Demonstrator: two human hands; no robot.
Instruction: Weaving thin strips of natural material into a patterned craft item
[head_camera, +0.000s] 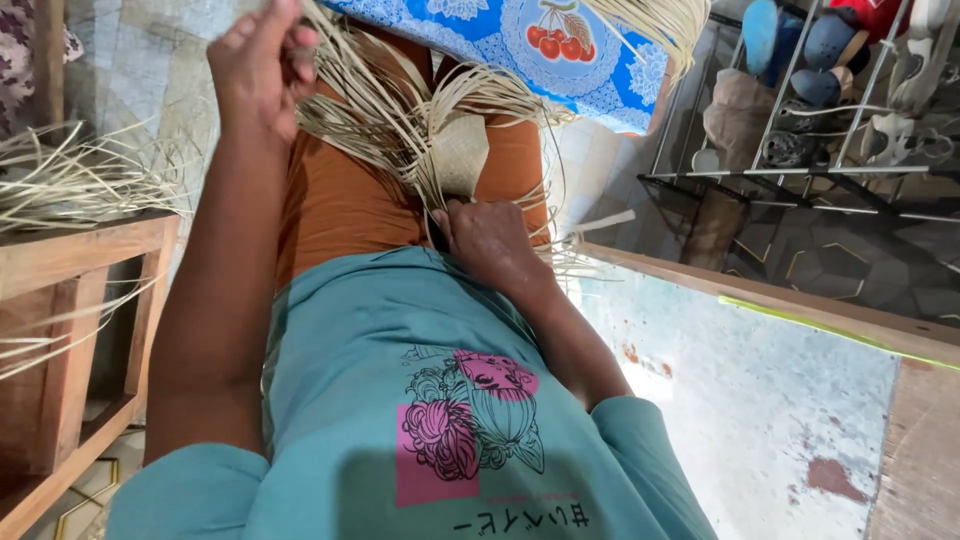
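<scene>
A small woven palm-leaf piece (460, 155) rests on my lap over orange trousers (345, 205), with many long pale strips (375, 115) fanning out from it. My left hand (258, 62) is raised at the upper left, fingers closed around a few of those strips and pulling them taut. Lower down, just above my teal shirt, my right hand (490, 240) pinches the bottom edge of the woven piece. The fingertips of both hands are partly hidden by the strips.
A wooden stool (85, 290) at the left carries a loose pile of dry strips (70, 180). A blue cloth with a cherry pattern (540, 45) lies ahead. A metal shoe rack (800, 130) stands at the right, beyond a wooden board edge (760, 290).
</scene>
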